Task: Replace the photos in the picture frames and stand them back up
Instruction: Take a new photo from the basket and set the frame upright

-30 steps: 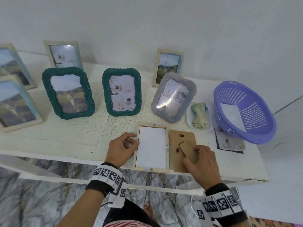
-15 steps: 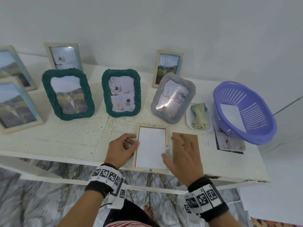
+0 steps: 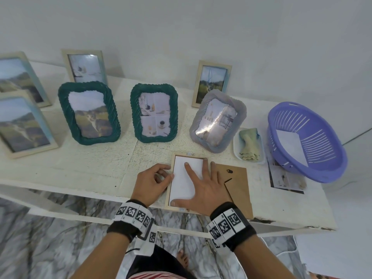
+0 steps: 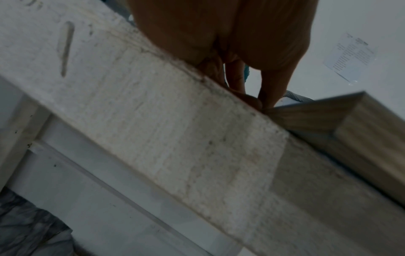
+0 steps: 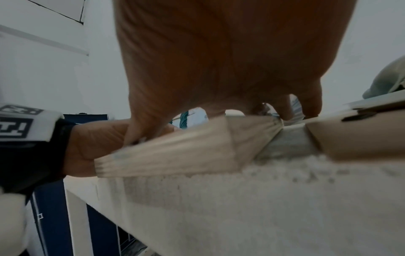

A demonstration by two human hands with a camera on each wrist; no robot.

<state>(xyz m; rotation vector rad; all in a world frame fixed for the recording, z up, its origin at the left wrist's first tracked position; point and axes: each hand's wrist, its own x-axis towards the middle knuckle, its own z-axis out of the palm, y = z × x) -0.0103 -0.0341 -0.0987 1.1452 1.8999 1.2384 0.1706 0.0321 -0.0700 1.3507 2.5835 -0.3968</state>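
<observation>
Your right hand (image 3: 203,186) lies flat, fingers spread, on the white photo (image 3: 186,178) (face down in the wooden frame (image 3: 168,195)), while your left hand (image 3: 151,184) pinches its edge.

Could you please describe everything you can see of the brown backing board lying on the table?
The backing board is a flat brown panel that looks like fibreboard, with a cut-out easel stand and a small dark hanger near its far edge. It lies flat near the front edge of the white table, right of the face-down wooden frame. The right hand overlaps its left edge.
</observation>
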